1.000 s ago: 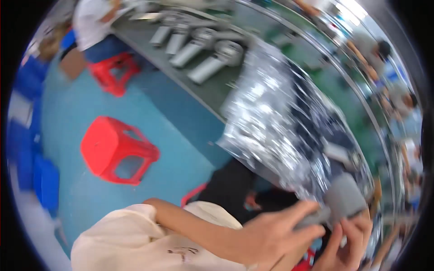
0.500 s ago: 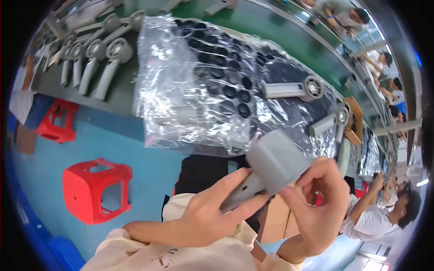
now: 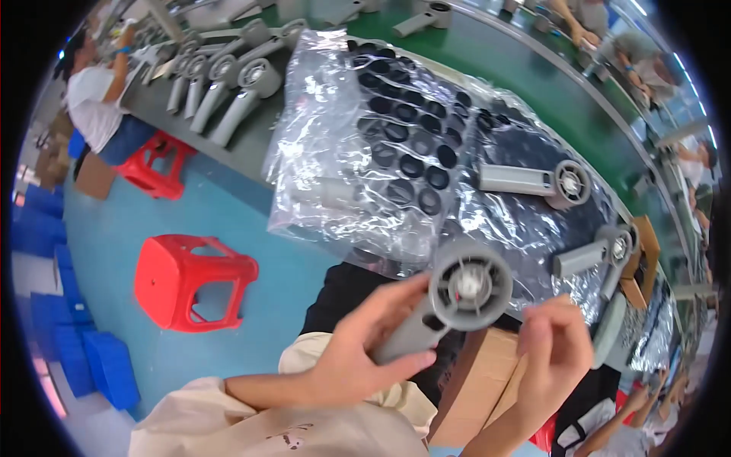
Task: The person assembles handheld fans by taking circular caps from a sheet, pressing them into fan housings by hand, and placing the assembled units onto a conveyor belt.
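Observation:
My left hand [image 3: 346, 358] is closed around the handle of a grey handheld fan body [image 3: 411, 335]. Its round head points away from me, with the spoked opening and the pale hub facing up. To the right of that head, and apart from it, is my right hand [image 3: 560, 346] with its fingers curled in toward the thumb; anything they pinch is hidden. Beyond both hands, a clear plastic bag [image 3: 312, 145] holding rows of black rings [image 3: 411, 166] lies on the bench. Another grey fan body [image 3: 518, 180] rests on plastic at the right.
Several grey fan bodies [image 3: 242, 107] line the bench at the far left. More fan bodies [image 3: 582, 259] and an open cardboard box [image 3: 643, 263] are at the right. Red stools [image 3: 179, 282] stand on the blue floor. A cardboard carton [image 3: 476, 381] is below my hands. Other people work nearby.
The fan body has turned in my left hand, so its spoked opening now faces up instead of its smooth side. My right hand has come away from it. The view has shifted.

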Demonstrator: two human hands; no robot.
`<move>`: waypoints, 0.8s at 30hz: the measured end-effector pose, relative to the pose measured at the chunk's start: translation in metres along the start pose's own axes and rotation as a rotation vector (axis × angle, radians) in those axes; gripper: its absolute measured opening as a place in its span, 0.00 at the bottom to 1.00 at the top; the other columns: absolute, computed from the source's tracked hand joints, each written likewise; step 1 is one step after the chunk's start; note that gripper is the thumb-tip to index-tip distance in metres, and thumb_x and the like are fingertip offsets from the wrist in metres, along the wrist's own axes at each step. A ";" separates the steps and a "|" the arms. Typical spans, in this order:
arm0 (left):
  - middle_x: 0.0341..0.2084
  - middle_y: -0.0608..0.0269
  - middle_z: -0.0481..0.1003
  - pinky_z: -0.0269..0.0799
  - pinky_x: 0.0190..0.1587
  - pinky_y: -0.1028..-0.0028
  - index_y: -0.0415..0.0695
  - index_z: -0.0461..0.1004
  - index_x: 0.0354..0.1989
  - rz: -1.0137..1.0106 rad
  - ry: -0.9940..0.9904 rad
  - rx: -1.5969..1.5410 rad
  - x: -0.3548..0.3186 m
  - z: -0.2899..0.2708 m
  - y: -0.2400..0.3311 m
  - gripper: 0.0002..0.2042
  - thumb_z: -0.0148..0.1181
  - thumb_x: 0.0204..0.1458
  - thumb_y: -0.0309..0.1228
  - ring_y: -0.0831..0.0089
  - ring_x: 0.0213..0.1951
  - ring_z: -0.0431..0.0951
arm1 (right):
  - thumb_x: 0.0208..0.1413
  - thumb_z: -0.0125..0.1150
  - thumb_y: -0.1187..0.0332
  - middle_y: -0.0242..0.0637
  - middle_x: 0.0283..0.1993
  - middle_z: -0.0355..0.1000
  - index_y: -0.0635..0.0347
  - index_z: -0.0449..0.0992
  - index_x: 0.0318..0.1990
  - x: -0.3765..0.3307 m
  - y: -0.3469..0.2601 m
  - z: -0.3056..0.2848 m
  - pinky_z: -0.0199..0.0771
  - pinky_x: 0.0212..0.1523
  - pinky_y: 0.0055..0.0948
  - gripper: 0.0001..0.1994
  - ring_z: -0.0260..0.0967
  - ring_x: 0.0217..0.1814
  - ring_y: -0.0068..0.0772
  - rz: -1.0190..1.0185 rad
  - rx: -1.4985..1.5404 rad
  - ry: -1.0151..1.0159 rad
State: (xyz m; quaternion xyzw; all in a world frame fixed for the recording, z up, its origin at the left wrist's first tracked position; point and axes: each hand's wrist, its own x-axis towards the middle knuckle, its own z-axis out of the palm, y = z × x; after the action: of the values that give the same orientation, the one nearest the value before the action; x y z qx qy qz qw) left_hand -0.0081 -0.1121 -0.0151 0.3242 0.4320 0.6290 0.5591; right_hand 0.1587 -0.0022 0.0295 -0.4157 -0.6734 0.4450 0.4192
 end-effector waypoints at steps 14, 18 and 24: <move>0.54 0.48 0.65 0.73 0.47 0.68 0.33 0.47 0.66 0.292 0.313 0.058 0.073 -0.043 0.038 0.38 0.61 0.46 0.16 0.61 0.45 0.77 | 0.52 0.59 0.76 0.40 0.32 0.73 0.68 0.75 0.36 0.163 0.002 0.030 0.69 0.34 0.24 0.05 0.70 0.32 0.27 -0.511 -0.607 -0.224; 0.54 0.50 0.65 0.72 0.48 0.69 0.31 0.48 0.65 0.241 0.224 -0.035 0.094 -0.038 0.040 0.37 0.61 0.47 0.16 0.64 0.48 0.75 | 0.51 0.63 0.69 0.44 0.36 0.75 0.69 0.75 0.39 0.252 0.038 0.047 0.72 0.40 0.29 0.12 0.74 0.38 0.34 -0.424 -0.773 -0.545; 0.50 0.50 0.67 0.72 0.48 0.69 0.31 0.52 0.63 0.272 0.307 -0.003 0.095 -0.043 0.042 0.35 0.62 0.45 0.17 0.66 0.47 0.75 | 0.49 0.64 0.70 0.45 0.37 0.75 0.70 0.76 0.38 0.261 0.056 0.066 0.73 0.44 0.33 0.12 0.74 0.39 0.39 -0.504 -0.898 -0.681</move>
State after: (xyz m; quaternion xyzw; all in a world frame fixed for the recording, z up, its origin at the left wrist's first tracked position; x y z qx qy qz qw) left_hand -0.0795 -0.0269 -0.0015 0.2791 0.4635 0.7414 0.3969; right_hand 0.0280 0.2391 0.0108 -0.2142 -0.9686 0.1128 0.0568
